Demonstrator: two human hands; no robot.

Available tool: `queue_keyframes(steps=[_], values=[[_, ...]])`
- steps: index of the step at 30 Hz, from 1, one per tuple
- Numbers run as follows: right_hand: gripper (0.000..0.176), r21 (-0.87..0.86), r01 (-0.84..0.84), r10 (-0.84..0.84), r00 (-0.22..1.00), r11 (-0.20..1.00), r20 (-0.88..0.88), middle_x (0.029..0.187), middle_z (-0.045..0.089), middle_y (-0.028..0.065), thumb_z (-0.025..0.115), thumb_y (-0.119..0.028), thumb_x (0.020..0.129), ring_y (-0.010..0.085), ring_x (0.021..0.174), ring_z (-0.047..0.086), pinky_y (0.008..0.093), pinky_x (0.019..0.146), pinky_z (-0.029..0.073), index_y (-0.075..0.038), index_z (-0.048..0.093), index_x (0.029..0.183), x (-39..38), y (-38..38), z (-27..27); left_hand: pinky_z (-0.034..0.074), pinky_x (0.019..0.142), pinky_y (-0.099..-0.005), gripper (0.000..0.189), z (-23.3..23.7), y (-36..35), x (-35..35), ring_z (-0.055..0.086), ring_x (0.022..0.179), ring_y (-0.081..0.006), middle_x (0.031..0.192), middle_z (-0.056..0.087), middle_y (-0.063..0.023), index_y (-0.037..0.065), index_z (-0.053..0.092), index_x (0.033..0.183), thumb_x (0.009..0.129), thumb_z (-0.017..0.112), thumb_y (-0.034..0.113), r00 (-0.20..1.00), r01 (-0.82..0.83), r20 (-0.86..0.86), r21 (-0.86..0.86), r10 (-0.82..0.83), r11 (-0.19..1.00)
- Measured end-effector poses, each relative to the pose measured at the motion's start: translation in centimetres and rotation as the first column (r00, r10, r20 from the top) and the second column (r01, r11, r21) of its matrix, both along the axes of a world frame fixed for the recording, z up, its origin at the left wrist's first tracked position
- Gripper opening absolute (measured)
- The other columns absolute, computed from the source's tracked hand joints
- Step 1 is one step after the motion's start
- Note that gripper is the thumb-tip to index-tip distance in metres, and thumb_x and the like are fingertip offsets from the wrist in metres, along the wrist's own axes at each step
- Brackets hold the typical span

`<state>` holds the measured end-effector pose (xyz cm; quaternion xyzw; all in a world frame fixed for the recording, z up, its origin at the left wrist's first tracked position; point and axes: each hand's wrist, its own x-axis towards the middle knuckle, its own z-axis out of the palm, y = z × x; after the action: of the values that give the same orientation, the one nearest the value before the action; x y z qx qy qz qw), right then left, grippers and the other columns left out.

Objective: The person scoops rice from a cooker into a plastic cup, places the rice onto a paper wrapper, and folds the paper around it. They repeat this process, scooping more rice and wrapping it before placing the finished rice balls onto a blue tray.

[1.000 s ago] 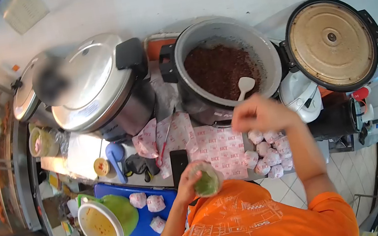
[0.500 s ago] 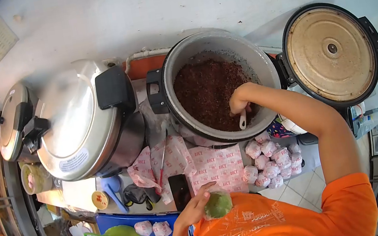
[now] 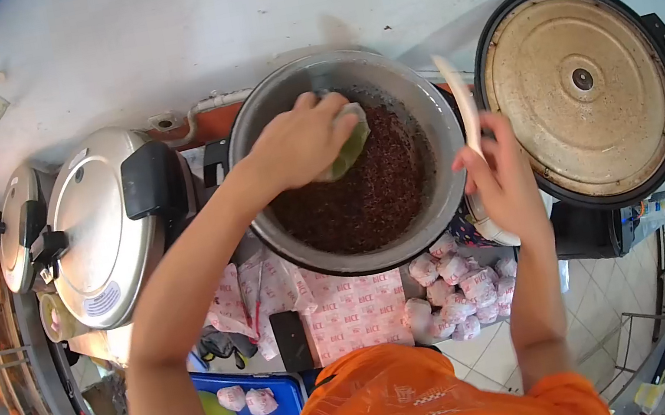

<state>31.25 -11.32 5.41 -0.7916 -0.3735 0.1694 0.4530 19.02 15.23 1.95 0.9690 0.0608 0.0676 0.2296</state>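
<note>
My left hand (image 3: 308, 141) is inside the large round pot (image 3: 268, 240), its fingers wrapped round a small greenish cup (image 3: 356, 149). The cup is tilted above the dark reddish-brown rice (image 3: 384, 199), and my fingers hide part of it. At the pot's right rim, my right hand (image 3: 505, 178) grips a whitish rice paddle (image 3: 463, 102) that points upward. The pot's round lid (image 3: 577, 92) stands open on the right.
Printed wrapping paper (image 3: 358, 309) lies in front of the pot, with a black phone (image 3: 291, 341) beside it. Several wrapped rice balls (image 3: 456, 288) are piled to the right. Closed cookers (image 3: 103, 228) stand left. A blue tray (image 3: 276, 393) with wrapped balls is below.
My left hand has moved from near my body up into the pot with the cup. My right hand has come out of the rice and raised the paddle beside the rim.
</note>
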Motion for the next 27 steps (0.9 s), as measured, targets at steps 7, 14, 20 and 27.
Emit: queue_keyframes(steps=[7, 14, 20, 27], values=[[0.034, 0.259, 0.251, -0.161, 0.932, 0.932, -0.326, 0.088, 0.067, 0.0094, 0.047, -0.025, 0.105, 0.008, 0.065, 0.05, 0.023, 0.06, 0.04, -0.002, 0.042, 0.13, -7.0, -11.4, -9.3, 0.056, 0.081, -0.0487, 0.041, -14.9, -3.4, 12.8, 0.068, 0.092, -0.0401, 0.12, 0.056, -0.027, 0.009, 0.055, 0.127, 0.1, 0.048, 0.039, 0.904, 0.336, -0.382, 0.356, -0.193, 0.872], [0.029, 0.295, 0.39, -0.164, 0.802, 0.872, -0.575, 0.088, 0.066, 0.0105, 0.046, -0.015, 0.104, 0.0067, 0.065, 0.046, 0.021, 0.06, 0.04, 0.0, 0.043, 0.129, -9.8, -16.4, -12.2, 0.056, 0.081, -0.0485, 0.041, -15.5, -7.4, 10.9, 0.068, 0.093, -0.0414, 0.125, 0.054, -0.0256, 0.008, 0.053, 0.127, 0.101, 0.047, 0.038, 0.747, 0.569, -0.549, 0.239, -0.374, 0.786], [0.024, 0.378, 0.387, -0.185, 0.862, 0.841, -0.471, 0.083, 0.063, 0.0051, 0.052, -0.019, 0.103, 0.0077, 0.066, 0.048, 0.0229, 0.062, 0.042, -0.002, 0.05, 0.12, -8.7, -14.9, -10.1, 0.053, 0.09, -0.0509, 0.044, -14.3, -9.4, 6.6, 0.064, 0.106, -0.0431, 0.131, 0.052, -0.0249, 0.006, 0.051, 0.13, 0.104, 0.041, 0.04, 0.626, 0.6, -0.666, 0.078, -0.406, 0.796], [0.043, 0.264, 0.4, -0.29, 0.882, 0.878, -0.371, 0.069, 0.051, -0.0019, 0.05, -0.016, 0.104, 0.0039, 0.059, 0.044, 0.0193, 0.056, 0.039, -0.002, 0.048, 0.144, -8.5, -14.0, -8.1, 0.046, 0.099, -0.0519, 0.045, -11.7, -6.6, 4.3, 0.057, 0.115, -0.0463, 0.129, 0.055, -0.0263, 0.004, 0.053, 0.128, 0.107, 0.034, 0.04, 0.624, 0.491, -0.626, -0.15, -0.467, 0.858]])
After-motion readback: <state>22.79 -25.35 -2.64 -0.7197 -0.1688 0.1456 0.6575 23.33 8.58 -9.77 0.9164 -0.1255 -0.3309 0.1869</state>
